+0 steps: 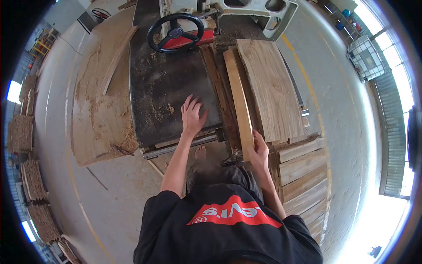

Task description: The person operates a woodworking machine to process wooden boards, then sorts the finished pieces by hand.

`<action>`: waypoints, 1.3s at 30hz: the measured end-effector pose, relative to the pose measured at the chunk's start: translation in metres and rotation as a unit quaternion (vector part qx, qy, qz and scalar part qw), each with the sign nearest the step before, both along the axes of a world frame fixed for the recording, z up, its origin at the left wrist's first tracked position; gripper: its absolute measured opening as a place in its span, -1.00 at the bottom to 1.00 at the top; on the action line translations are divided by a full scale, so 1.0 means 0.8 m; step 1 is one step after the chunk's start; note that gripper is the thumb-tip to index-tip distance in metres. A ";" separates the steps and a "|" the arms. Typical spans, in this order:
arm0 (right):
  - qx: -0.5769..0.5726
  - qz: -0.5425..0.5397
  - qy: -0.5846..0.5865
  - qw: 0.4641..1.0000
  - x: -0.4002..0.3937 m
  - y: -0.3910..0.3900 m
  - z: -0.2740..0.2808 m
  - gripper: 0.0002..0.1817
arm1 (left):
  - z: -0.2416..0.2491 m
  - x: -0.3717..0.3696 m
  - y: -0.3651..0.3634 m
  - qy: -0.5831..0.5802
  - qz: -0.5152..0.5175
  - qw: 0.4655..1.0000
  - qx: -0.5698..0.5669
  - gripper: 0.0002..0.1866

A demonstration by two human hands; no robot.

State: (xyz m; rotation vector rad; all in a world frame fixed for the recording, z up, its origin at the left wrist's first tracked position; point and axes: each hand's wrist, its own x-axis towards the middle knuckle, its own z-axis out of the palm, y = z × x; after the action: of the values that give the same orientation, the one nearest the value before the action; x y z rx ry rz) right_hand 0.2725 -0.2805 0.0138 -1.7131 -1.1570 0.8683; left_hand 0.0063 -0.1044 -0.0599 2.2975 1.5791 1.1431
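My left hand (pixel 192 115) is over the front part of the dark machine table (pixel 162 88), fingers spread and holding nothing. Whether it touches the surface I cannot tell. My right hand (pixel 259 152) grips the near end of a long, narrow, light wooden board (pixel 239 99). That board points away from me, beside a dark metal fence (pixel 218 94) on its left. To its right lies a wide wooden panel (pixel 274 88) with visible grain. Sawdust is scattered over the dark table.
A black handwheel (pixel 175 33) and pale machine frame (pixel 281 17) stand at the far end. A sawdust-covered wooden sheet (pixel 103 105) with a curved strip (pixel 118 59) is at left. Stacked planks (pixel 303 167) lie at right, near my right arm. Timber stacks (pixel 35 180) line the far left.
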 end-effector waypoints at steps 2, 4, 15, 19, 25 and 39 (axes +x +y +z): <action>0.004 -0.056 0.125 0.991 0.000 0.008 -0.026 -0.55 | -0.002 0.001 0.001 -0.005 0.005 1.000 0.005 -0.71; -0.001 -0.082 0.032 0.996 -0.006 0.008 -0.036 -0.64 | 0.000 0.003 -0.002 -0.003 0.001 1.000 -0.001 -0.71; 0.099 0.031 -0.286 0.952 -0.037 0.021 0.005 -0.42 | -0.006 -0.002 -0.007 -0.032 0.028 0.999 0.007 -0.68; 0.155 0.066 -0.325 0.931 -0.034 0.040 -0.010 -0.57 | -0.010 -0.003 -0.006 -0.046 0.029 0.998 -0.018 -0.70; 0.085 0.040 -0.226 0.970 -0.039 0.051 -0.043 -0.60 | 0.001 -0.067 0.020 -0.087 0.018 0.996 0.010 -0.76; -0.098 -0.063 0.104 0.988 -0.043 0.057 -0.041 -0.57 | 0.022 -0.561 0.304 0.240 0.424 0.871 -0.067 -0.33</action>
State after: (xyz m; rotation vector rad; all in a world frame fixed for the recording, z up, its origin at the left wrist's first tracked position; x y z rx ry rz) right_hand 0.2383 -0.2348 -0.0193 -1.7830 -0.8375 1.0819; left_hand -0.4421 0.1388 -0.0421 1.8765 2.9148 0.4936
